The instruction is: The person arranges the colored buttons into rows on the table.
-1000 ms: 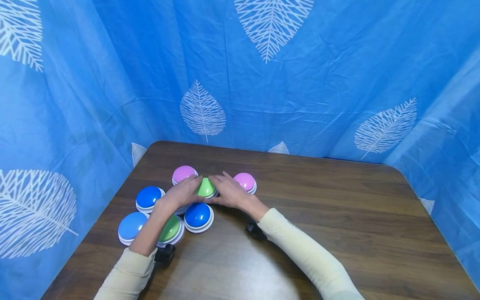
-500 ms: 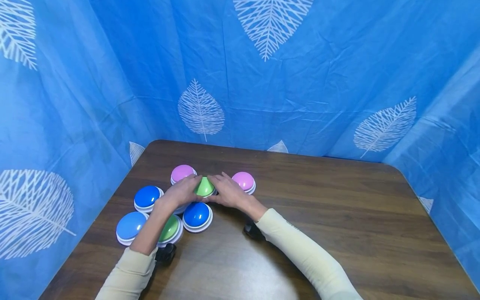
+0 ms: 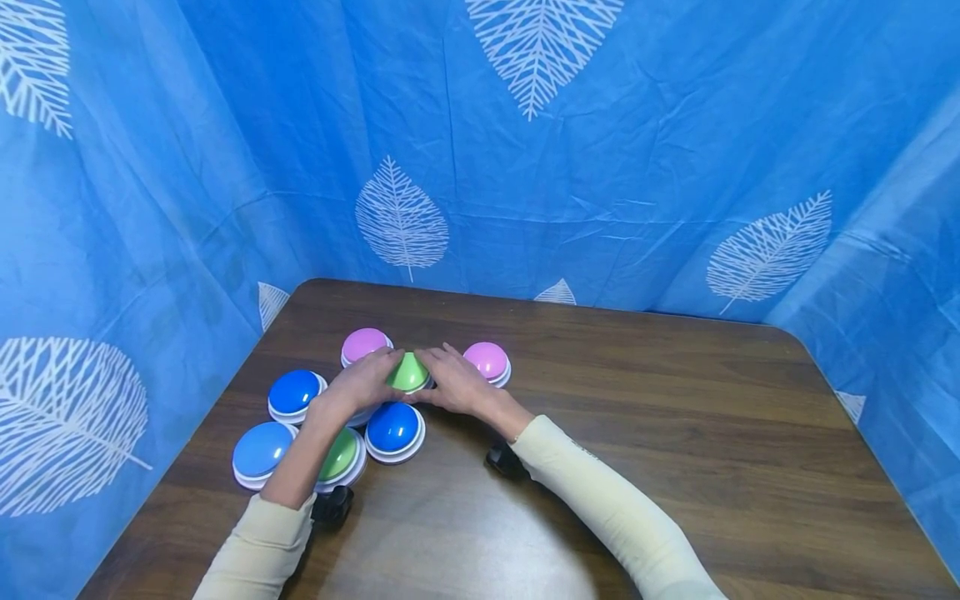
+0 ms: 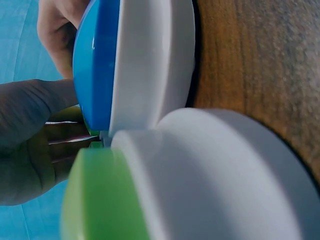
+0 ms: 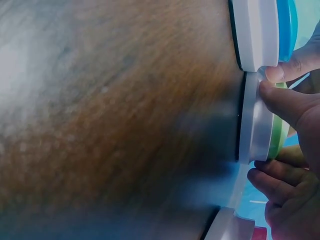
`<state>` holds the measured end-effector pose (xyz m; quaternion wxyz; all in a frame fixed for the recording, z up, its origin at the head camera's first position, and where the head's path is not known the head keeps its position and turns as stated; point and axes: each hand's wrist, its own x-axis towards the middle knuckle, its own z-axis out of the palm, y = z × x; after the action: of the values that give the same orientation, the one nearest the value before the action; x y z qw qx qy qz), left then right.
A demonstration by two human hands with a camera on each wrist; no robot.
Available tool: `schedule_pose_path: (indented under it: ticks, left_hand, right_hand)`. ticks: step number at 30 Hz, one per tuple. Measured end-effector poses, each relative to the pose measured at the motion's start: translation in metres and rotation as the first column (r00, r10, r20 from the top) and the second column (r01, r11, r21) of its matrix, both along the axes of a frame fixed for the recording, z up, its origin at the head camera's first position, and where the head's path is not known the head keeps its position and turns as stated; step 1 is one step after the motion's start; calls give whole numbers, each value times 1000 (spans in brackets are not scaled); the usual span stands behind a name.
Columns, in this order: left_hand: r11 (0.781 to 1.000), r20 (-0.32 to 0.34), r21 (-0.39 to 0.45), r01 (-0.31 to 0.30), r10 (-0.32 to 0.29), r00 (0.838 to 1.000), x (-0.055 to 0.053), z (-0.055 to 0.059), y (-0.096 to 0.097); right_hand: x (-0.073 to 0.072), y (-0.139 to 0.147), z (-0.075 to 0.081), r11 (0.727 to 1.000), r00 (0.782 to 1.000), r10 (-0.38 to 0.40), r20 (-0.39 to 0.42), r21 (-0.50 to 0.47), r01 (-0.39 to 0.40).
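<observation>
The left hand [image 3: 366, 387] and right hand [image 3: 459, 382] flank a green-domed button [image 3: 409, 373], each grip pinching it. It sits on the tabletop [image 3: 660, 433] between two pink buttons [image 3: 487, 360], just beyond a dark blue one [image 3: 393, 429].

Head view looks forward and down over the counter [image 3: 637, 433]; both wrist views, sideways and close, share a blue button [image 4: 95, 65] near the top.
</observation>
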<state>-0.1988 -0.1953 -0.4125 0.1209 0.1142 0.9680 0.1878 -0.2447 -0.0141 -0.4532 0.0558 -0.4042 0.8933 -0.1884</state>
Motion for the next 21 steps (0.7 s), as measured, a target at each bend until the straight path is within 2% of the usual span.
schedule_pose_path:
  ticks: [13,21]
  left_hand:
    - [1000,-26,28,-3,4,1000,4,-2,-1]
    - [998,-34,56,0,2,999,5,-3,-2]
  right_hand:
    - [3,-1,5,1000,999,-22,45,14,21]
    - [5,-1,6,1000,999,-16,28,13,16]
